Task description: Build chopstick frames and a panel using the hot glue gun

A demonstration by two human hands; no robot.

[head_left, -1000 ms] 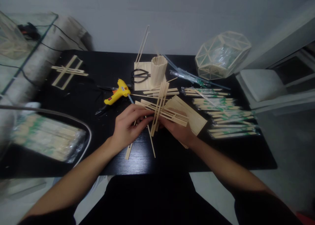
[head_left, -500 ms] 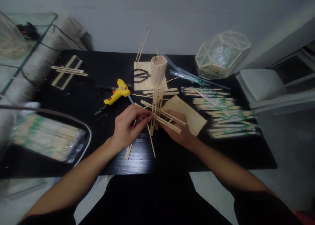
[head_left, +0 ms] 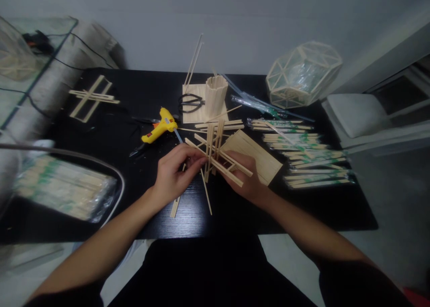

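Observation:
Between my two hands is a crossed frame of wooden sticks (head_left: 219, 162), held above the black table. My left hand (head_left: 179, 168) pinches it at the crossing from the left, thumb and fingertips together. From the right, my right hand (head_left: 247, 179) grips the frame, its fingers mostly hidden behind the sticks. Under and beside my left hand lie loose sticks (head_left: 207, 195). A yellow glue gun (head_left: 161, 126) rests just beyond that hand, a pale glue stick in its rear end. Past my right hand lies a flat panel of joined sticks (head_left: 260, 157).
A stick cup (head_left: 216, 96) and black-handled scissors (head_left: 191, 103) sit on a square stick panel (head_left: 195, 116) at the back. Wrapped chopsticks (head_left: 302, 154) lie right, more in a bag (head_left: 63, 186) left. A faceted frame (head_left: 304, 76) stands back right; another crossed frame (head_left: 92, 96) back left.
The crossed frame has tilted slightly in my hands, its right-hand ends swinging a little down and to the left. Both hands keep their hold; the other things have stayed put.

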